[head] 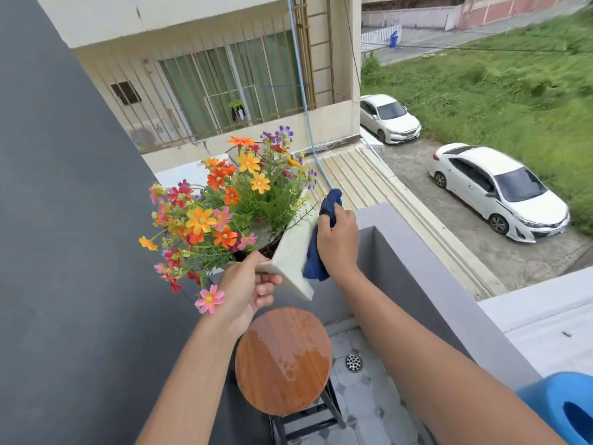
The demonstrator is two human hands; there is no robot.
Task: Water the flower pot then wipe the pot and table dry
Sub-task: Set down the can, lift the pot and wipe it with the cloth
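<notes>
Grey balcony wall (417, 268), tiled floor (369, 399) w/ drain (353, 362); daylight, two white cars (500, 191) below.

Held up in the air above a round wooden table (284, 361): a white rectangular flower pot (290, 252), tilted, flowers leaning to the left. Left hand (247, 292) at the pot's near corner, thumb on the rim. Right hand (337, 242) against the pot's right side, a dark blue cloth (317, 252) between palm and pot wall. Right of both, a grey balcony wall (417, 268). On the floor right of the table, a round metal drain (353, 362). At the lower right edge, a blue plastic watering can (558, 403).
</notes>
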